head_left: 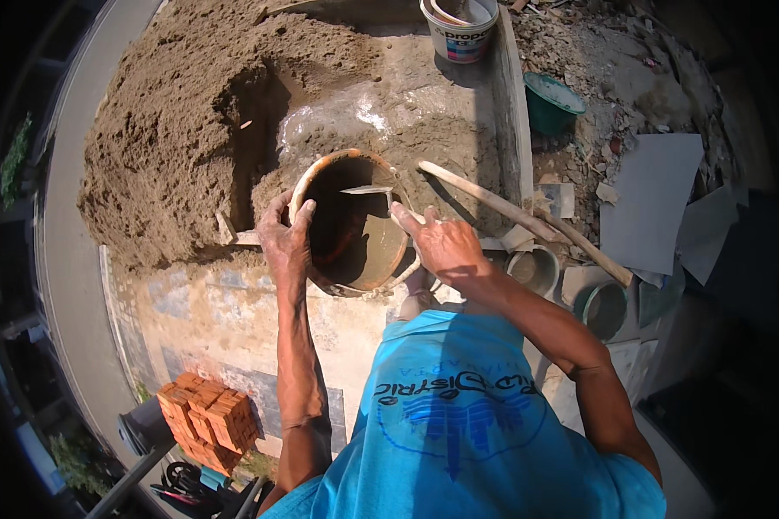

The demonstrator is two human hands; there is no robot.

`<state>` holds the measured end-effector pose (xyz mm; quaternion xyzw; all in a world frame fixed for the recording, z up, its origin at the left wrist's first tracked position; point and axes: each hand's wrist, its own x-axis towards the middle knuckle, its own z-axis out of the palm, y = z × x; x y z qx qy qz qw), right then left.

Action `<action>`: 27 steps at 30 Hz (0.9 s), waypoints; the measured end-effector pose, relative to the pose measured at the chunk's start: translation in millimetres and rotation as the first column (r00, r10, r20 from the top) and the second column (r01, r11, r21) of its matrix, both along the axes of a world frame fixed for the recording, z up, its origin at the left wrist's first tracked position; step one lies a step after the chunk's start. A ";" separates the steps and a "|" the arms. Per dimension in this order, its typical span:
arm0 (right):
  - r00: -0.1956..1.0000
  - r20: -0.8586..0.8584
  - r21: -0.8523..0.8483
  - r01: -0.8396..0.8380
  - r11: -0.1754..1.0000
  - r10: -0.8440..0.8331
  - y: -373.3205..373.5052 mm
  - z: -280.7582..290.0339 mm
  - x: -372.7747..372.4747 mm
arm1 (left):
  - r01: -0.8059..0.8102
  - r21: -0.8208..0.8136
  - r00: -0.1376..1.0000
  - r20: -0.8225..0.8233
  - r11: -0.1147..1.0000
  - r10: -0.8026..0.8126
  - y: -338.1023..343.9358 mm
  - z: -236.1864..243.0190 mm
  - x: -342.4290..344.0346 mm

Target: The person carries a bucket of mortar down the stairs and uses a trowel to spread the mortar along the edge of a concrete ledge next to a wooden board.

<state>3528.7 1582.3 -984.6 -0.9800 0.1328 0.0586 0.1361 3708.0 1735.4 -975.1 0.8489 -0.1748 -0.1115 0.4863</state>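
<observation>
My left hand [286, 235] grips the near-left rim of an orange bucket [385, 268], tilted so its dark inside faces me, with wet grey mortar low inside. My right hand [441, 240] is closed on the handle of a trowel [368, 189], whose flat metal blade reaches into the bucket's mouth near the upper rim. The handle itself is hidden under my fingers. The bucket rests beside a patch of wet mortar [424, 138] at the foot of a large sand heap [199, 104].
A long wooden handle [511, 212] lies right of the bucket. A white bucket [459, 30] stands at the top, a green tub [552, 102] and small containers [535, 268] to the right. Red bricks [208, 419] are stacked lower left. Grey sheets [653, 199] lie on rubble.
</observation>
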 end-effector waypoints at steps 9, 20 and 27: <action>0.997 -0.065 0.046 -0.048 0.998 0.051 27.1 -35.5 13.7 | 0.079 -0.226 0.997 0.044 0.971 -0.071 -10.8 -7.8 -12.1; 0.997 0.016 0.087 0.073 0.994 -0.074 7.6 1.1 18.7 | 0.031 -0.272 0.987 -0.142 0.962 -0.072 1.6 5.1 0.2; 0.967 -0.160 0.222 -0.161 0.962 0.199 14.0 0.5 5.5 | 0.016 -0.326 0.987 -0.149 0.945 -0.068 4.2 9.9 5.0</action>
